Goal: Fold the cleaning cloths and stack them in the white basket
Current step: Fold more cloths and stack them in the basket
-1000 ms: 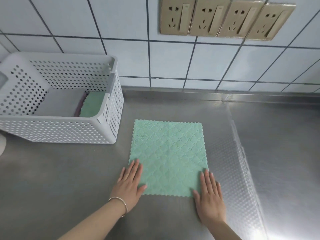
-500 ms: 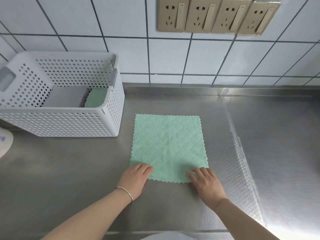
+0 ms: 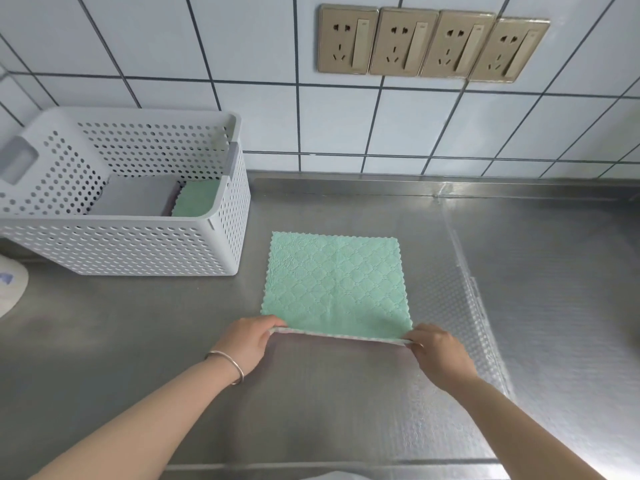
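A mint green quilted cleaning cloth [image 3: 334,284] lies spread on the steel counter in front of me. My left hand [image 3: 250,341] pinches its near left corner and my right hand [image 3: 437,351] pinches its near right corner. The near edge is lifted a little off the counter, showing a pale underside. The white perforated basket [image 3: 145,247] stands to the left against the wall. Inside it lie a folded grey cloth [image 3: 136,197] and a folded green cloth [image 3: 196,201] side by side.
A steel counter [image 3: 363,410] runs to a tiled wall with several beige sockets [image 3: 431,43]. A textured drainer panel [image 3: 485,306] lies to the right of the cloth. A round pale object [image 3: 10,289] shows at the left edge.
My hands went from lying flat on the cloth's near corners to curling over them, and now they pinch the corners and have raised the near edge.
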Demonstrator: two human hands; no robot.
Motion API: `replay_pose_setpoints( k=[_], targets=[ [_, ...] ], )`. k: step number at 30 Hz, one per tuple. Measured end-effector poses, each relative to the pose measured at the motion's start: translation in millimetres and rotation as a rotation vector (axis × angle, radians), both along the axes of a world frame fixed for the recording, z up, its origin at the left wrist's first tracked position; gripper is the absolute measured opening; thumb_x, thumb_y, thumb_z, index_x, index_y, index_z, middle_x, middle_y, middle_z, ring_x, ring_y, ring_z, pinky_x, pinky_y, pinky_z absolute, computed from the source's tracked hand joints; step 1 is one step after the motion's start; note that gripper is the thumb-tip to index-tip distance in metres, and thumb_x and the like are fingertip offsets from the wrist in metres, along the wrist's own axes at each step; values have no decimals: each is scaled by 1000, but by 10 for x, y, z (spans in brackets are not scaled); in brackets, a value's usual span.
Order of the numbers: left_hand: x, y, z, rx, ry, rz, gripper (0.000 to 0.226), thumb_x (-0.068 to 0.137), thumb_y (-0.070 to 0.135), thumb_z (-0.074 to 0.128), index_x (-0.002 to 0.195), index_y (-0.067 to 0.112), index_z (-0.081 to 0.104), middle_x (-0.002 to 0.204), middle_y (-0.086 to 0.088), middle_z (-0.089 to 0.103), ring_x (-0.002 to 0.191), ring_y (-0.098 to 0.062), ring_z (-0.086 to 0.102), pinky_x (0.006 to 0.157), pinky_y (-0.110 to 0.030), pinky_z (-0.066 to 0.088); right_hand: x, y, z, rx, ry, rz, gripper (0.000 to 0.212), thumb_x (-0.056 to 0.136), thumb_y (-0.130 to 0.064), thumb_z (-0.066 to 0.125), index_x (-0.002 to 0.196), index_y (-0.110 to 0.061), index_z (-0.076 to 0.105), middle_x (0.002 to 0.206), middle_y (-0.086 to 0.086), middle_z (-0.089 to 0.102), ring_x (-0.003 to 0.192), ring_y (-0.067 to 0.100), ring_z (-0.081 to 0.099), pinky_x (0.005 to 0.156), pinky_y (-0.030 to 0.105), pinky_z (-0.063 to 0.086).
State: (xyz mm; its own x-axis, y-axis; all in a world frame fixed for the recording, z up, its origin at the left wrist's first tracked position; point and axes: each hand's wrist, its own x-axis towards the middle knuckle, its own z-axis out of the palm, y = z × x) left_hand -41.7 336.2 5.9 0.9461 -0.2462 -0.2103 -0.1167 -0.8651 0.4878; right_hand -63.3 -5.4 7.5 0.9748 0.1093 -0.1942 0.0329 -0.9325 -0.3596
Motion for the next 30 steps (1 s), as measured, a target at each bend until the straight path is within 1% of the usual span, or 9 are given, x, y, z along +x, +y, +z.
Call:
replay_pose_setpoints(
  k=[2, 5, 7, 9, 11, 15, 18, 21, 30],
  targets=[
    [-39, 51, 117, -83, 3, 21, 36, 92, 4, 44, 113, 24, 65, 115, 8, 66, 107, -14, 61, 87, -20, 43, -22, -61, 111, 120, -2, 7, 17, 85, -7, 64, 96, -17, 74, 84, -17, 58, 90, 16, 59, 75, 28, 49],
    [-104, 83, 311, -118, 78, 28, 33, 93, 6, 45, 113, 23, 65, 107, 9, 67, 99, -10, 61, 77, -15, 39, -69, -103, 315, 364, 99, -118, 19, 87, -10, 63, 102, -20, 71, 100, -23, 57, 95, -5, 52, 80, 3, 38],
    [-146, 94, 412, -94, 153, 9, 31, 95, 10, 44, 114, 25, 63, 104, 5, 67, 94, -11, 61, 73, -17, 41, -114, -106, 417, 494, 276, -154, 19, 89, -19, 59, 104, -27, 68, 105, -26, 56, 97, -8, 49, 84, 9, 36],
    [-187, 91, 473, -34, 267, -52, 30, 96, 13, 42, 117, 25, 60, 108, 0, 66, 92, -13, 60, 73, -20, 42, -169, -121, 453, 517, 426, -158, 12, 83, -33, 54, 85, -28, 64, 84, -21, 60, 77, 0, 52, 69, 16, 37],
    [-226, 77, 470, 77, 400, -174, 31, 97, 16, 39, 121, 23, 57, 112, -3, 64, 88, -11, 54, 69, -20, 38, -224, -120, 448, 433, 538, -125, 19, 73, -38, 49, 64, -22, 51, 58, -14, 45, 55, 7, 38, 55, 21, 26],
    [-268, 64, 403, 208, 602, -304, 26, 93, 13, 38, 113, 10, 55, 102, -12, 59, 79, -12, 44, 59, -22, 31, -260, -91, 349, 263, 747, 9, 28, 85, -27, 51, 60, -21, 39, 59, -9, 35, 50, 4, 30, 54, 21, 23],
    [-227, 66, 421, 205, 598, -265, 17, 94, 16, 40, 89, 12, 56, 90, -14, 57, 66, -9, 38, 51, -18, 25, -211, -86, 280, 275, 729, -66, 24, 90, -15, 50, 67, -17, 47, 66, -6, 43, 61, 8, 40, 61, 22, 31],
    [-118, 95, 418, 124, 503, -119, 35, 94, 27, 47, 62, 25, 34, 63, 6, 40, 53, -5, 32, 49, -19, 22, -99, -44, 276, 338, 620, -212, 20, 91, -13, 49, 72, -11, 50, 67, -2, 47, 63, 12, 42, 60, 24, 30],
    [234, -61, 236, -94, 374, 293, 26, 92, 14, 46, 67, 14, 38, 61, -1, 41, 57, -17, 34, 49, -26, 21, 396, 173, 194, 365, 421, -435, 25, 89, -12, 49, 64, -14, 45, 62, -1, 44, 58, 14, 39, 51, 25, 27]
  ],
)
